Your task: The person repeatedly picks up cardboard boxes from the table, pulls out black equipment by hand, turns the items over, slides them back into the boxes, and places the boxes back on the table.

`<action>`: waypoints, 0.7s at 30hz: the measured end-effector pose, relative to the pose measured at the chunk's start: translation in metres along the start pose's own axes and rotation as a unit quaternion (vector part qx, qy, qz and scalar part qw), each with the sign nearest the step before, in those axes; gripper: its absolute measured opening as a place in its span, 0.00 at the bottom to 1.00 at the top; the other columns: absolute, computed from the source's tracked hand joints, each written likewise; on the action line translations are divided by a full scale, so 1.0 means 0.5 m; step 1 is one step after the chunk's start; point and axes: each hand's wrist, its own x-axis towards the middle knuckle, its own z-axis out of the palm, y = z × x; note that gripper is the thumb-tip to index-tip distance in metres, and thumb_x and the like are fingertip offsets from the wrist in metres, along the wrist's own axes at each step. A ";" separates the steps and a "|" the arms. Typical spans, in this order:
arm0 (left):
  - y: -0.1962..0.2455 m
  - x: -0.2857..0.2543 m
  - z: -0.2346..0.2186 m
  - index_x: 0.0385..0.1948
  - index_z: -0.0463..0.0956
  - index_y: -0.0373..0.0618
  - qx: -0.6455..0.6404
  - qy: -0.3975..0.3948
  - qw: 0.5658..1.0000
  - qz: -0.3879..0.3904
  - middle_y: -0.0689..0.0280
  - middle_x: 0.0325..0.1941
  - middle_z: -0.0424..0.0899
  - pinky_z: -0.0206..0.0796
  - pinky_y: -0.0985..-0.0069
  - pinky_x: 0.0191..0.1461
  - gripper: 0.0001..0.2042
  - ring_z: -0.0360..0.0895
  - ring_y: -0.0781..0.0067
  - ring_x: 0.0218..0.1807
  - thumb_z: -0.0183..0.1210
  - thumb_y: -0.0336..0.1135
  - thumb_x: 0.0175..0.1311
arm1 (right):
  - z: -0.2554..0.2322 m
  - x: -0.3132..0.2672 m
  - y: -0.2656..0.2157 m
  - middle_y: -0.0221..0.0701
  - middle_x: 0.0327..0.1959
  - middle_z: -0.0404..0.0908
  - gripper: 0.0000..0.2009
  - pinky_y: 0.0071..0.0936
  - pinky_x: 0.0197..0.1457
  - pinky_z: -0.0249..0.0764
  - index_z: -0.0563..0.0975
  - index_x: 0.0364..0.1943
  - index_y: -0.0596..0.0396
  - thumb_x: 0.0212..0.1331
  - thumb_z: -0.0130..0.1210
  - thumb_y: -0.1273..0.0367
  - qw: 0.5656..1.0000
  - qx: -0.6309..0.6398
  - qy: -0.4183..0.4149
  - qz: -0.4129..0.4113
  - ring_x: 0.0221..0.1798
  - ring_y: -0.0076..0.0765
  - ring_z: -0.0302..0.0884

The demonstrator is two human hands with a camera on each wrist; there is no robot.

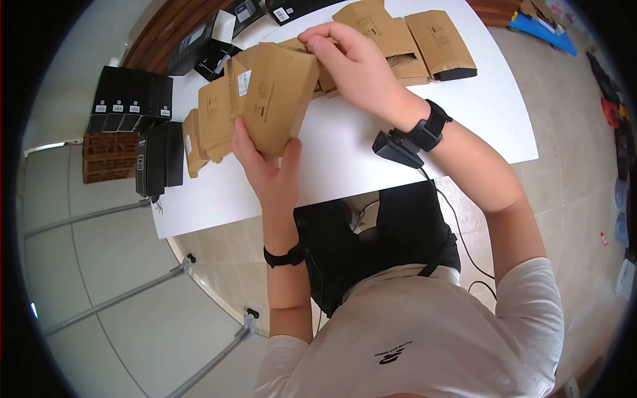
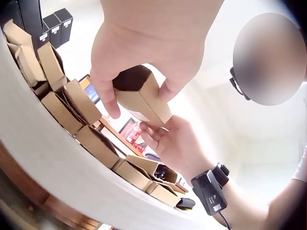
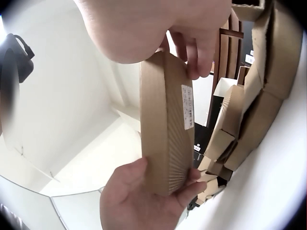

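Note:
A brown cardboard box (image 1: 279, 99) with a white label and printed marks is held tilted above the table. My left hand (image 1: 265, 166) grips its near end, thumb on one side and fingers on the other. That end is open and dark inside in the left wrist view, where the box (image 2: 151, 100) points toward my right hand (image 2: 175, 146). My right hand (image 1: 355, 69) has its curled fingers at the far end. In the right wrist view, its fingers (image 3: 194, 57) come down over the top end of the box (image 3: 163, 120).
More brown cardboard boxes (image 1: 441, 43) lie along the back of the white table (image 1: 371, 146), and others (image 1: 215, 119) lie at the left. Black boxes (image 1: 133, 93) are stacked at the left edge and along the back. A cable runs from my right wrist camera (image 1: 398, 147).

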 end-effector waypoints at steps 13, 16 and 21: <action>0.019 0.055 0.068 0.69 0.51 0.28 0.147 -0.040 0.988 -0.007 0.51 0.61 0.56 0.75 0.73 0.53 0.46 0.71 0.66 0.46 0.73 0.32 0.52 | -0.007 -0.006 -0.017 0.29 0.47 0.78 0.08 0.36 0.58 0.70 0.79 0.38 0.50 0.56 0.61 0.67 0.870 -0.257 -0.031 -0.419 0.55 0.42 0.74; 0.032 0.069 0.062 0.67 0.53 0.30 0.192 -0.056 0.979 -0.029 0.50 0.58 0.61 0.73 0.72 0.49 0.44 0.71 0.64 0.42 0.73 0.35 0.52 | -0.011 -0.010 -0.017 0.27 0.44 0.79 0.05 0.34 0.55 0.70 0.80 0.35 0.49 0.56 0.61 0.68 0.873 -0.268 -0.051 -0.405 0.53 0.39 0.75; 0.058 0.075 0.059 0.63 0.58 0.36 0.317 -0.085 0.945 0.002 0.49 0.54 0.67 0.73 0.67 0.48 0.41 0.76 0.54 0.45 0.72 0.44 0.51 | -0.021 -0.005 -0.012 0.26 0.40 0.78 0.04 0.32 0.52 0.72 0.79 0.34 0.49 0.54 0.60 0.69 0.862 -0.299 -0.080 -0.402 0.48 0.36 0.75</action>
